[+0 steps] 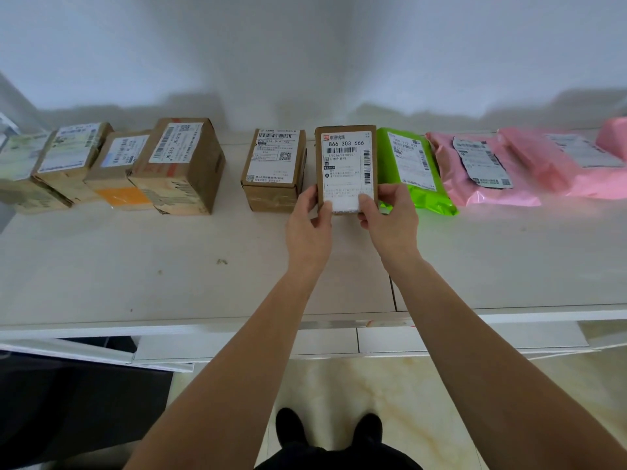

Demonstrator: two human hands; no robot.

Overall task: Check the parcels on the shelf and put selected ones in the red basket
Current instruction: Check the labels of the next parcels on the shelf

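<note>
A flat brown cardboard parcel [346,157] with a white label reading 866 303 666 is tilted up toward me at the middle of the white shelf [169,266]. My left hand [310,225] grips its lower left corner and my right hand [390,218] grips its lower right corner, thumbs on the label. A small brown box [274,171] stands just left of it, and a green mailer bag [412,167] lies just right. The red basket is out of sight.
Several brown cardboard boxes [179,164] line the shelf's left part against the wall. Pink mailer bags [481,167] lie along the right part. Below the shelf edge are a pale tiled floor [390,395], my black shoes and a dark area at lower left.
</note>
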